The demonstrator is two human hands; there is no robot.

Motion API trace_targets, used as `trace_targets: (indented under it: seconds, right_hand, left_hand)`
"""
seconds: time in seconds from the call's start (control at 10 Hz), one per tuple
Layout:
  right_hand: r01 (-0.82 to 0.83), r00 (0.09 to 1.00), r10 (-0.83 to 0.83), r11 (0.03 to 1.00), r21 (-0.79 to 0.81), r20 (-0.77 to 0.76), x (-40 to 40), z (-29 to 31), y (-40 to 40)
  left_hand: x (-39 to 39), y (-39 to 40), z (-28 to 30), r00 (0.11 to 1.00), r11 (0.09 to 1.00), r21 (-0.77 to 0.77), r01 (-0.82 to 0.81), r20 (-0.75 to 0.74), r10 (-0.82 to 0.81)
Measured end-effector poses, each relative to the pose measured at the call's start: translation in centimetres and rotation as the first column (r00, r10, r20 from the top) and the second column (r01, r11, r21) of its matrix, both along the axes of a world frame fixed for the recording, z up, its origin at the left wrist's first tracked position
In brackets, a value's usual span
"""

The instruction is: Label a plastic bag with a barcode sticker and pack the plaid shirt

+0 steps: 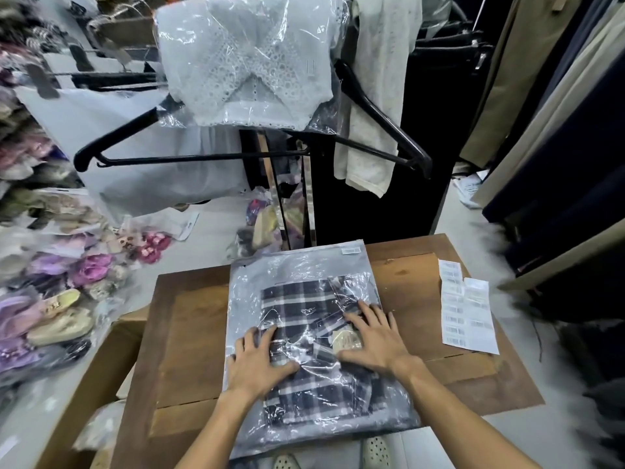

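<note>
A clear, crinkled plastic bag (304,272) lies flat on a brown wooden desk (189,333), holding a folded navy-and-white plaid shirt (304,309). The left hand (257,360) and right hand (375,336) press on the bag, palms down, fingers spread. White sheets of barcode stickers (468,316) lie on the desk to the right.

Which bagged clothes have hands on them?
The plaid shirt in the flat bag on the table; the white lacy top's bag hangs untouched on the rack.

A clothing stockroom: hanging garments (541,96), bagged shoes (57,319), barcode labels (468,309).
</note>
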State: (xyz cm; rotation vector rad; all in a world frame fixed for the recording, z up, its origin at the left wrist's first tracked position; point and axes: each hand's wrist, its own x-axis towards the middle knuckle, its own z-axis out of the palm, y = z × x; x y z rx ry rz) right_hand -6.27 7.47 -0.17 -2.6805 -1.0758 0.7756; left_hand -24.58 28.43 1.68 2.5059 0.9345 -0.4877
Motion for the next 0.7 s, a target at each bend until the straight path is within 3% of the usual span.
trace_targets:
  seconds: [0.2,0.5,0.6,0.7]
  right_hand:
    - [0.017,0.995,-0.021,0.999,0.041,0.102,-0.6,0.6,0.5]
    - [-0.022,0.997,0.026,0.998,-0.065,0.067,-0.2,1.5,1.1]
    - [-0.121,0.993,0.119,0.966,-0.228,-0.024,2.5,4.5,3.8]
    - [-0.128,0.975,0.069,0.951,-0.280,-0.213,4.2,6.5,5.5]
  left_hand:
    - [0.2,1.0,0.4,0.989,0.995,0.064,-0.071,0.137,0.062]
    - [0.8,2.2,0.6,0.999,0.999,-0.027,-0.017,-0.037,0.016]
    - [3.7,4.5,2.7,0.978,0.985,-0.169,0.044,-0.194,-0.077]
    - [5.5,5.5,5.0,0.951,0.948,-0.312,0.068,-0.268,-0.156]
